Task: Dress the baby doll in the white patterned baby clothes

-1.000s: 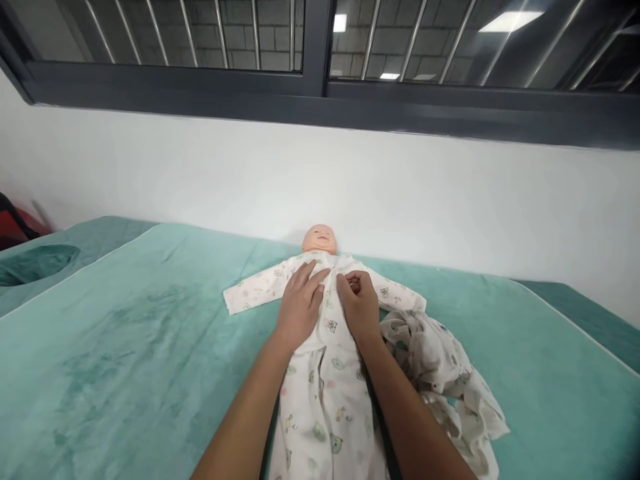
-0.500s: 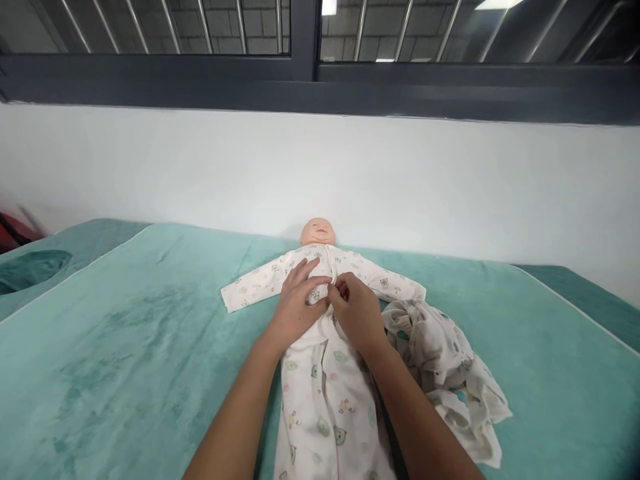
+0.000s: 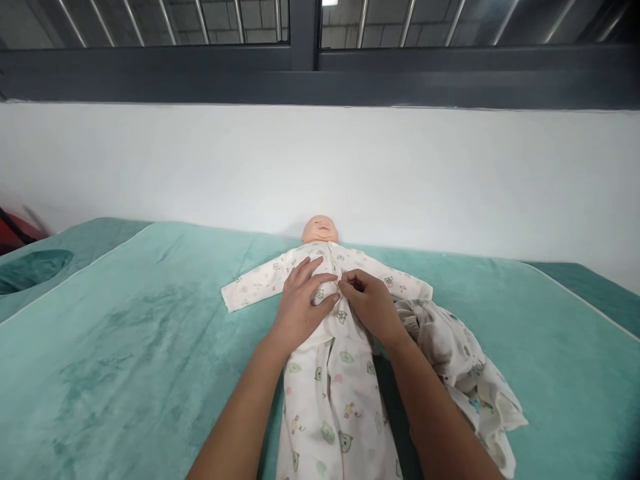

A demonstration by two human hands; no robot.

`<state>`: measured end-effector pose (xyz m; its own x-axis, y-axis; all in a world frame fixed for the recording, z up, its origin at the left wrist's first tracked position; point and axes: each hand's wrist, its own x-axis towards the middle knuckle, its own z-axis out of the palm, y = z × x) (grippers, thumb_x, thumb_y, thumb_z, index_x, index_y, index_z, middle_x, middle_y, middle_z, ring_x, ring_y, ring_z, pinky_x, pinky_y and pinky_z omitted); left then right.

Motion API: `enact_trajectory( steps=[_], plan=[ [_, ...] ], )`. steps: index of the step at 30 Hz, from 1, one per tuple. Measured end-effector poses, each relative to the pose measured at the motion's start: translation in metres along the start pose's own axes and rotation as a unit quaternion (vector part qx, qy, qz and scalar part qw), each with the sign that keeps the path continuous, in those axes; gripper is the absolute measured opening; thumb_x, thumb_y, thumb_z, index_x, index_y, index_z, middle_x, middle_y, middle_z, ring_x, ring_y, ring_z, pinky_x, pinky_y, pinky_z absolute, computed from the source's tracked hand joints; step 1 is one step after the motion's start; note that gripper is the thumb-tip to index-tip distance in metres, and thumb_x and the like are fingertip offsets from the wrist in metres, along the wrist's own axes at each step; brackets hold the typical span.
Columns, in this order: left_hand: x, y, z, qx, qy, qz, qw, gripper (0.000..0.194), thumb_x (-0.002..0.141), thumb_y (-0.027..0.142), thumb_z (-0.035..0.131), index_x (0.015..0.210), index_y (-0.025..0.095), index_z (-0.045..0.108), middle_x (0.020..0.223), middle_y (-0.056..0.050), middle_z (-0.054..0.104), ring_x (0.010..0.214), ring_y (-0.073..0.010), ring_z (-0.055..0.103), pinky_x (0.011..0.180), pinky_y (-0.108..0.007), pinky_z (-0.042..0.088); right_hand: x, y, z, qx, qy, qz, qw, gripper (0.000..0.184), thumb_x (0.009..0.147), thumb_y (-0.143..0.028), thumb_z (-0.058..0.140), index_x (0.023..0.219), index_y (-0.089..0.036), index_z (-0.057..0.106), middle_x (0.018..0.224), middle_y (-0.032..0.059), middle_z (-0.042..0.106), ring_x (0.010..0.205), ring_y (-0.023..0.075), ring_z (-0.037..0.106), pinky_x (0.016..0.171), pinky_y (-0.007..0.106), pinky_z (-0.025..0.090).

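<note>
Left hand [image 3: 303,305]: fingers spread, resting on printed shirt [image 3: 260,283]. Right hand [image 3: 369,300]: nearly closed, pinching shirt front. Beyond both: doll head [image 3: 320,229].

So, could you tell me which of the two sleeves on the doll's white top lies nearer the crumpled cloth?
The right sleeve, on the side of the right hand; the crumpled cloth lies just beside its cuff, away from the left sleeve.

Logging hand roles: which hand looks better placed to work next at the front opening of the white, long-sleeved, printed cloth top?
Probably the right hand: its fingertips pinch the top at that opening; the left hand lies spread beside it.
</note>
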<state>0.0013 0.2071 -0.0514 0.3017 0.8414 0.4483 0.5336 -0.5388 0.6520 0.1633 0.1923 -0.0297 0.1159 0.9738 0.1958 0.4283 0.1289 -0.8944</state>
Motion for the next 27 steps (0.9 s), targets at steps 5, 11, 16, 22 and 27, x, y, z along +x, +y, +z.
enact_trajectory(
  steps=[5,11,16,22,27],
  plan=[
    [-0.002,0.007,0.003,0.046,0.026,0.022,0.998,0.025,0.089,0.029,0.056,0.113,0.029,0.062,0.145,-0.002,0.047,0.141,-0.0249,0.032,0.115,-0.047,0.031,0.003,0.004,-0.003,0.027,-0.02,0.008,0.999,0.015,0.077,-0.031,0.057,0.073,-0.018,0.061,0.066,-0.0037,0.051,0.064,0.0114,0.044,0.061,0.024,0.036],
    [-0.003,0.011,0.006,0.067,0.061,0.048,0.995,0.019,0.088,0.021,0.056,0.105,0.026,0.062,0.133,-0.002,0.058,0.132,-0.0225,0.044,0.111,-0.044,0.036,-0.002,0.002,-0.004,0.021,-0.018,-0.014,1.0,0.016,0.079,-0.035,0.06,0.079,-0.02,0.055,0.066,-0.0048,0.05,0.062,0.0114,0.045,0.059,0.025,0.036],
    [-0.002,0.004,0.005,0.026,0.06,0.048,0.997,0.02,0.091,0.019,0.05,0.104,0.026,0.065,0.133,-0.002,0.058,0.131,-0.0205,0.044,0.111,-0.043,0.036,-0.015,-0.003,-0.003,-0.077,-0.046,-0.085,0.992,0.012,0.079,-0.028,0.059,0.079,-0.021,0.049,0.072,-0.0045,0.049,0.064,0.0117,0.045,0.062,0.025,0.037],
    [-0.001,0.001,0.004,-0.004,0.061,0.057,0.996,0.03,0.091,0.011,0.045,0.103,0.026,0.068,0.132,-0.001,0.059,0.13,-0.0189,0.045,0.111,-0.043,0.036,-0.023,-0.006,0.013,-0.24,0.028,-0.1,0.965,0.012,0.08,-0.029,0.058,0.081,-0.021,0.05,0.081,-0.0003,0.053,0.071,0.0149,0.049,0.064,0.027,0.034],
    [-0.001,0.002,0.004,-0.001,0.057,0.048,0.997,0.032,0.09,0.01,0.043,0.104,0.026,0.068,0.133,-0.001,0.059,0.131,-0.0186,0.044,0.112,-0.042,0.036,-0.018,-0.007,0.012,-0.22,0.021,-0.1,0.97,0.008,0.081,-0.023,0.053,0.073,-0.02,0.052,0.075,-0.0006,0.055,0.069,0.0141,0.049,0.065,0.027,0.034]
  ],
)
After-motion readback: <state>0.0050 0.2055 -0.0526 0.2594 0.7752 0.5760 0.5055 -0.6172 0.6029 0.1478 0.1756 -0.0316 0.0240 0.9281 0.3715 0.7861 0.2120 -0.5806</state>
